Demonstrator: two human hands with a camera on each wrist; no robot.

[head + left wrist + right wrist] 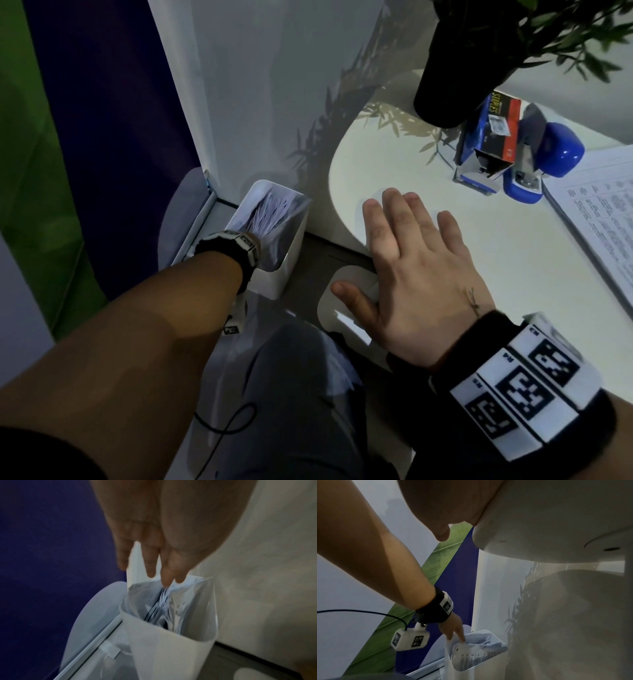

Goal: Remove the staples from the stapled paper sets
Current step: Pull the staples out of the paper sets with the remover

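Note:
A white bin (291,260) stands on the floor left of the table, stuffed with printed papers (270,212). My left hand (164,580) reaches down into it with straight fingers, and the fingertips (166,584) touch the top edges of the papers (164,601). In the head view the wrist band hides that hand. The right wrist view shows the left hand (455,634) at the bin's (488,669) mouth. My right hand (404,246) lies flat, fingers spread, on the edge of the white table (479,291), holding nothing. A stack of printed paper sets (599,219) lies at the table's right.
A blue stapler (534,171) and a box of staples (496,133) sit at the back of the table, next to a black plant pot (455,78). A white wall panel stands behind the bin. My knee is below the table edge.

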